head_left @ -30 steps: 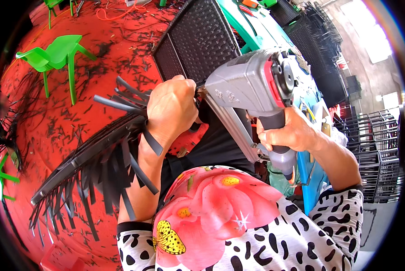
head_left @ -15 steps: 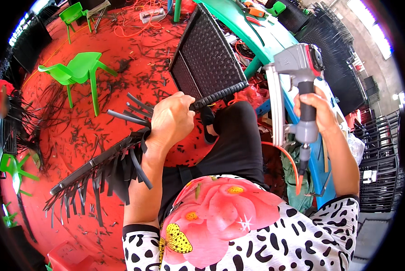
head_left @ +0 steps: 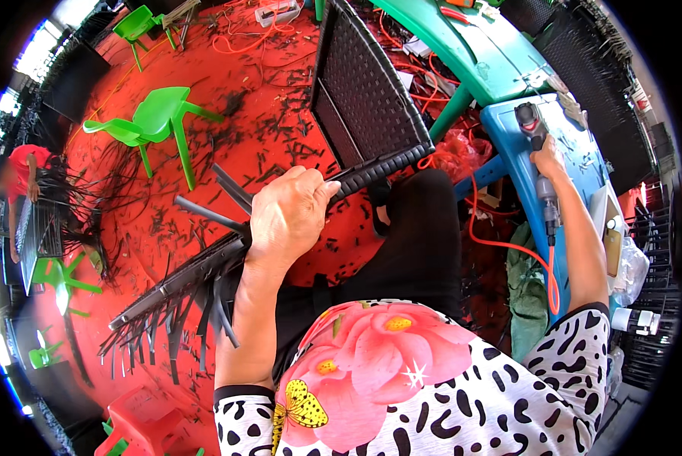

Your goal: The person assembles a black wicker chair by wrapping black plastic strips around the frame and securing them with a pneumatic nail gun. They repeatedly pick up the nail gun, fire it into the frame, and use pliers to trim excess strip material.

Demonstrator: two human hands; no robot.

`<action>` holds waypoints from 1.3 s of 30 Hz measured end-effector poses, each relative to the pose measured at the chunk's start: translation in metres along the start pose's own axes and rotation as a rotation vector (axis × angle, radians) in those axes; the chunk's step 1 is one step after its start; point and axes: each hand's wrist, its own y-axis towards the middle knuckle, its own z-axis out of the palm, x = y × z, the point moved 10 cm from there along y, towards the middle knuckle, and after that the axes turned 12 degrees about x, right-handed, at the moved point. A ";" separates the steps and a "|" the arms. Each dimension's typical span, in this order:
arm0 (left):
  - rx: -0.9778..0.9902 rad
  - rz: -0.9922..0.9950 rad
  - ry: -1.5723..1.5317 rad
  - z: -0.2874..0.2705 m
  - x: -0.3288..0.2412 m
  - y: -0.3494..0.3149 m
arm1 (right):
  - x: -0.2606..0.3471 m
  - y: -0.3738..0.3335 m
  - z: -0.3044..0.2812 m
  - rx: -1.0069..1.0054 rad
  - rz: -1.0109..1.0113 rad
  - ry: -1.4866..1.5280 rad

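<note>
My left hand (head_left: 289, 216) is closed round the edge bar of a black woven rattan panel (head_left: 367, 91), which stands tilted in front of my knees. Loose black strips (head_left: 223, 300) hang from the bar beside my left forearm. Over on the right, my right hand (head_left: 550, 159) grips a grey and black air staple gun (head_left: 547, 191) low over the blue table. An orange air hose (head_left: 552, 281) runs from the gun's lower end and loops back toward the floor.
A green table (head_left: 500, 64) adjoins the blue table (head_left: 508, 129). Green chairs (head_left: 158, 114) stand on the red floor (head_left: 257, 137) among black scraps. At far left a person in red (head_left: 29, 163) handles another frame. A red stool (head_left: 139, 425) is at lower left.
My right hand has carried the staple gun away from the panel, outward to the blue table. My left hand still grips the panel's bar. The view has shifted slightly, showing the person at left.
</note>
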 end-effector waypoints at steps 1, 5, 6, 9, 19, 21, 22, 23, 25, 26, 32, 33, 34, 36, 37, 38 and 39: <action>0.014 -0.008 0.005 0.001 0.001 0.003 | 0.004 0.004 0.000 0.016 0.025 -0.013; -0.026 -0.027 -0.013 0.002 0.007 0.007 | 0.025 0.014 0.003 0.015 0.008 -0.025; -0.035 -0.036 -0.031 0.001 0.009 0.009 | 0.028 0.013 0.000 -0.010 0.047 -0.025; 0.023 -0.102 -0.088 0.005 0.013 0.011 | 0.025 0.019 -0.002 0.024 0.085 -0.018; 0.131 -0.056 -0.056 0.011 0.006 0.009 | 0.041 0.002 -0.021 -0.186 -0.011 -0.035; 0.139 -0.007 0.027 0.011 -0.001 0.006 | 0.059 -0.014 -0.035 -0.374 -0.118 -0.141; 0.144 0.007 0.041 0.011 -0.003 0.006 | 0.077 -0.031 -0.045 -0.568 -0.301 -0.190; 0.150 0.021 0.055 0.011 -0.005 0.005 | 0.084 -0.033 -0.042 -0.515 -0.416 0.008; 0.127 0.019 0.042 0.009 -0.006 0.004 | 0.133 -0.066 -0.038 -0.323 -0.650 0.404; 0.111 0.017 0.028 0.008 -0.005 0.003 | 0.172 -0.099 -0.035 -0.155 -0.830 0.655; 0.066 0.043 0.016 0.007 -0.006 -0.002 | 0.326 -0.279 -0.015 0.528 -1.276 0.742; 0.057 0.042 0.019 0.009 -0.005 -0.004 | 0.338 -0.287 -0.008 0.567 -1.286 0.704; 0.061 0.035 0.020 0.010 -0.004 -0.005 | 0.346 -0.287 0.001 0.614 -1.228 0.685; 0.067 0.023 0.018 0.012 -0.001 -0.005 | 0.353 -0.284 0.012 0.699 -1.126 0.657; 0.068 0.019 0.019 0.012 0.000 -0.006 | 0.355 -0.282 0.014 0.738 -1.081 0.648; 0.068 0.014 0.021 0.011 0.000 -0.006 | 0.356 -0.280 0.016 0.777 -1.036 0.640; 0.070 0.012 0.022 0.011 0.000 -0.005 | 0.357 -0.280 0.015 0.790 -1.010 0.633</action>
